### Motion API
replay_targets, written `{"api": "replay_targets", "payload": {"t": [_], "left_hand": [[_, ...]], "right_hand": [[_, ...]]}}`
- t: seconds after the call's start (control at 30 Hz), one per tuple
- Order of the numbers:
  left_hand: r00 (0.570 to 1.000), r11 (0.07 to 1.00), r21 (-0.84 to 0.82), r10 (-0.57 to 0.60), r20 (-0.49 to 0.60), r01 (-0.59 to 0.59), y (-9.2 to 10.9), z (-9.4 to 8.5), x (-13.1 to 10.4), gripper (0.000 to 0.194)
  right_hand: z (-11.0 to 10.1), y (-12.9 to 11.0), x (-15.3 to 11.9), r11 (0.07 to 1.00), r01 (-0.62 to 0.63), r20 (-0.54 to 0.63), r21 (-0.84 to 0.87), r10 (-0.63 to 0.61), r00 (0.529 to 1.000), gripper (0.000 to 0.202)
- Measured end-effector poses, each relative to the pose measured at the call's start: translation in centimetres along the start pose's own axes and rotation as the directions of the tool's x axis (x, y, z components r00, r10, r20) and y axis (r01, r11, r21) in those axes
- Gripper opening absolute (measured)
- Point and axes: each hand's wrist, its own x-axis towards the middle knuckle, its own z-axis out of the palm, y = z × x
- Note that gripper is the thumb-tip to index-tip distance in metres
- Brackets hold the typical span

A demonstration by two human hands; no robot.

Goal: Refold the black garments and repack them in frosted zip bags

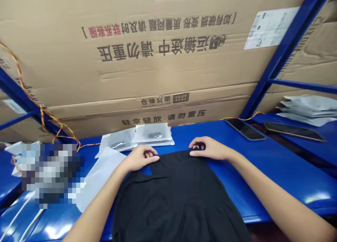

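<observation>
Fabric [181, 185], black and smooth, lies on the blue surface [276, 161] in the head view, its lower part running toward the person out of frame. Both hands are narrow: the left hand [138, 157] pinches the far edge near its left corner, the right hand [210, 149] near its right end. An even, light pull between the two pinches should keep that edge straight and ease the creases below without stretching it. White pouches [158, 133] lie just beyond the left hand, and a pale sheet [97, 175] sits partly under the left forearm, where it could snag or slide. Cardboard [158, 73] limits reach behind; a phone [246, 129] rests farther right, apart from the cloth.
</observation>
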Motion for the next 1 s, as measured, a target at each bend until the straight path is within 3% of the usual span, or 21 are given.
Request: {"api": "replay_targets", "payload": {"t": [0.17, 0.37, 0.57, 0.73, 0.9, 1.0], "left_hand": [[1.0, 1.0, 0.026, -0.015, 0.011, 0.015, -0.2, -0.1, -0.2, 0.033], [0.996, 0.995, 0.091, 0.036, -0.083, -0.029, -0.6, 0.0, 0.2, 0.032], [0.958, 0.959, 0.244, 0.198, -0.209, -0.145, 2.0, -0.7, -0.9, 0.019], [0.907, 0.869, 0.398, 0.385, -0.171, -0.293, 4.6, 0.9, -5.9, 0.022], [0.881, 0.686, 0.643, 0.471, -0.038, -0.339, 4.4, 4.0, -9.9, 0.021], [0.881, 0.669, 0.673, 0.469, -0.055, -0.314, 4.9, 4.8, -11.5, 0.018]], "right_hand": [[-0.1, 0.9, -0.1, 0.999, -0.035, -0.002, 0.005, 0.035, 0.999, 0.036], [0.1, 1.1, 0.3, 0.998, -0.047, -0.095, 0.036, 0.05, 0.994, 0.044], [-1.5, -0.4, -0.7, 0.998, 0.006, -0.181, 0.06, 0.005, 0.984, 0.048], [-1.7, -2.1, -5.5, 0.995, 0.097, -0.191, -0.031, -0.101, 0.976, 0.027], [1.6, -2.1, -11.2, 0.953, 0.209, -0.07, -0.218, -0.229, 0.971, 0.026], [3.1, -2.8, -13.7, 0.928, 0.219, -0.107, -0.3, -0.261, 0.959, 0.031]]}}
